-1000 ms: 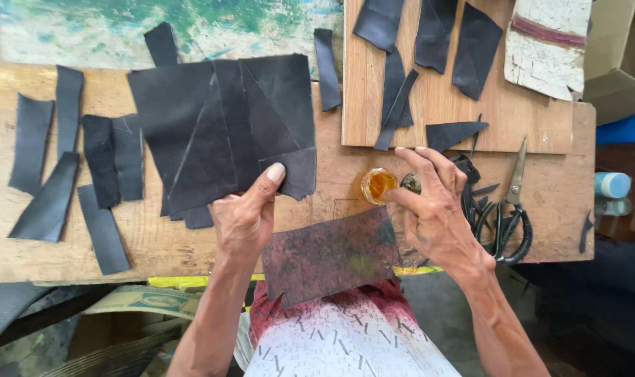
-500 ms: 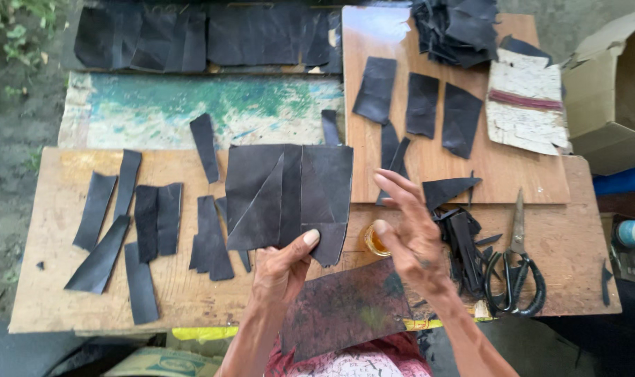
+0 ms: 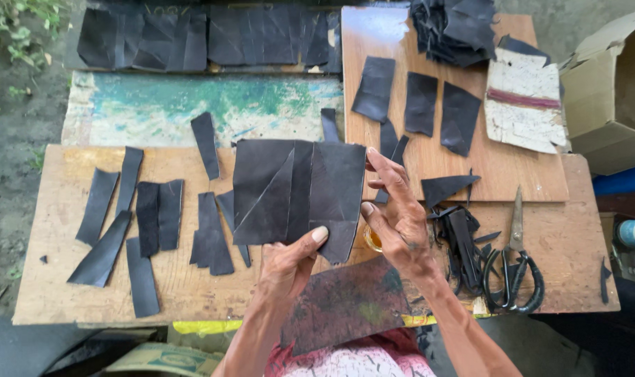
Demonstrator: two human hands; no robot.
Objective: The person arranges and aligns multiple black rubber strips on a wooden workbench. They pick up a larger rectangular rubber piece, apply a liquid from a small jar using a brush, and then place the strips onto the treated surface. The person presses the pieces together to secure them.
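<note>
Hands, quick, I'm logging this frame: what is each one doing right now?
Left hand: closed on the lower edge of the black patchwork sheet.
Right hand: open, fingers spread at the sheet's right edge, not gripping.

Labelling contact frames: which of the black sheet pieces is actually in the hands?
The large creased black sheet at the bench centre: the left hand pinches its lower edge, the right hand touches its right edge. All other strips lie untouched.

My one head view, looking steeply down over the wooden table (image 3: 192,293), close above both hands, near edge at bottom
</note>
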